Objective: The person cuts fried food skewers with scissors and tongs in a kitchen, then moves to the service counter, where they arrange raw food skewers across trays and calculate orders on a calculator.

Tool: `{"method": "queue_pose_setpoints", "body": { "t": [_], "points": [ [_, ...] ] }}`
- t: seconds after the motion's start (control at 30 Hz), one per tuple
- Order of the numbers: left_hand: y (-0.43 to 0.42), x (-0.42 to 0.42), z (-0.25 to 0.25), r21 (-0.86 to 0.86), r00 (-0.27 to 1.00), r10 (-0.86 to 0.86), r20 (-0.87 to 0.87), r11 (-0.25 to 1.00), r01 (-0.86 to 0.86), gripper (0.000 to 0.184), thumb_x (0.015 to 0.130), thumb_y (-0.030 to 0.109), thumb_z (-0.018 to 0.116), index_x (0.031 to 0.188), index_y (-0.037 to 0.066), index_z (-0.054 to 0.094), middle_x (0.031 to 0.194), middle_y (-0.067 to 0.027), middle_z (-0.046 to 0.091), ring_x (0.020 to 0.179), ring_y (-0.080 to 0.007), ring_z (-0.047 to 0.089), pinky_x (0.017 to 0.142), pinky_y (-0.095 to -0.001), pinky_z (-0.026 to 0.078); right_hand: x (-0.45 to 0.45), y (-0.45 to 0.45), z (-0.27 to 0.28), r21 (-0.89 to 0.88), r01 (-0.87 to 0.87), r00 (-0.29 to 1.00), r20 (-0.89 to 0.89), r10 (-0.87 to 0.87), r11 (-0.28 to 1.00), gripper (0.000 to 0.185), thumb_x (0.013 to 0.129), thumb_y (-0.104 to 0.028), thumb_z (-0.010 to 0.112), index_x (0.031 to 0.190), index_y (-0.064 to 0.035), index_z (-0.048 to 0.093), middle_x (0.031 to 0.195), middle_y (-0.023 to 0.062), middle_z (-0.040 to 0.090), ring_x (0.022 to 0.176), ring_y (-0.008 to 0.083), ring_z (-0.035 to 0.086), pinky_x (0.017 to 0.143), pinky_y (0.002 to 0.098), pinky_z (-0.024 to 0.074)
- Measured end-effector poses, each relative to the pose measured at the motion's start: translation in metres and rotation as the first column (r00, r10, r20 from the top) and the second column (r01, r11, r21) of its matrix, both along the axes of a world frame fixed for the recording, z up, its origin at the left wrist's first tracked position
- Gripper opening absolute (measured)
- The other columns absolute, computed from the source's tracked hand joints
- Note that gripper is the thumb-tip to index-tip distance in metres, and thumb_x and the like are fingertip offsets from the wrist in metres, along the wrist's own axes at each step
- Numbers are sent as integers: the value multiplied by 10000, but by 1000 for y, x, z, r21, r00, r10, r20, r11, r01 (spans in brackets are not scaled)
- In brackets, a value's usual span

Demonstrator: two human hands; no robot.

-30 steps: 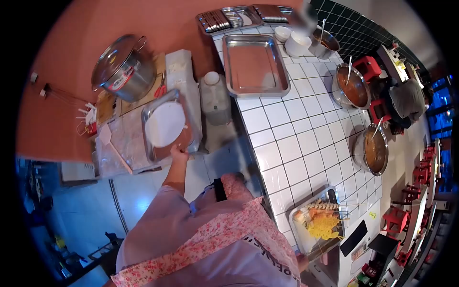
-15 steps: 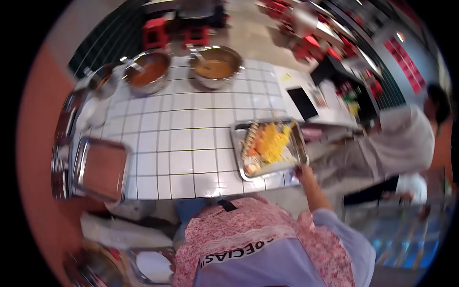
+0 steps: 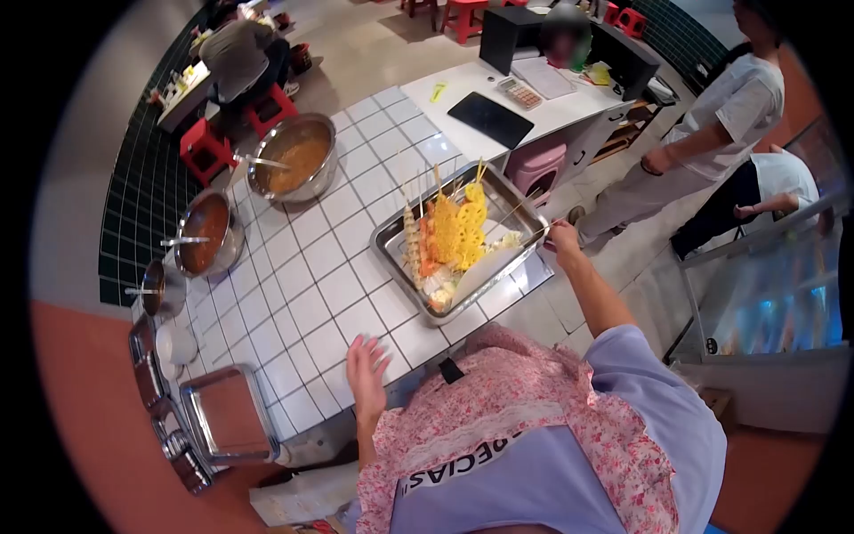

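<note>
Surroundings of a white-tiled counter point(image 3: 318, 260).
Along its far left edge we see a large steel bowl point(image 3: 316, 184) of brownish sauce, a second steel bowl point(image 3: 233, 245) of redder sauce and a smaller pot point(image 3: 176, 292), each with a utensil; near the pot we find a white bowl point(image 3: 179, 343) and a shallow metal pan point(image 3: 229, 414). On the adjoining desk point(image 3: 462, 84) we note a black slab point(image 3: 491, 119) and a calculator point(image 3: 519, 93). Beyond, we observe red stools point(image 3: 206, 149) and a seated person point(image 3: 237, 62); at right, a standing person point(image 3: 749, 111) and a glass case point(image 3: 769, 289).
</note>
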State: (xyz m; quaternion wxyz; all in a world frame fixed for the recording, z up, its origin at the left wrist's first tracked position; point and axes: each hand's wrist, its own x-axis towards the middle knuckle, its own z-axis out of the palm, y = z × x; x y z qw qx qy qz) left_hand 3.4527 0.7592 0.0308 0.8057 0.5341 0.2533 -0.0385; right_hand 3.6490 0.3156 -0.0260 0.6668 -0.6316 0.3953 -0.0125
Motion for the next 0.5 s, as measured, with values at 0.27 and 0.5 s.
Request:
{"method": "queue_pose_setpoints", "body": {
  "t": [0.27,0.5],
  "points": [
    [-59,127,-50,-180,938,18,-346,980,-85,534,902,432,446,1352,170,325,1347,-90,360,1202,-235,382,963,-556,283,20,-13,4,-455,-71,997,-49,55,888,710,714,-107,565,1379,-92,319,1232,226,517,1131,370,506,981,438,379],
    [-83,151,-50,-174,952,45,-304,979,-102,507,923,418,425,1220,10,477,1246,-127,515,1093,-305,524,900,-452,431,24,0,44,-695,-652,742,-505,441,303,470,859,-365,448,1259,-119,442,1012,190,641,991,348,598,930,539,314]
  ]
}}
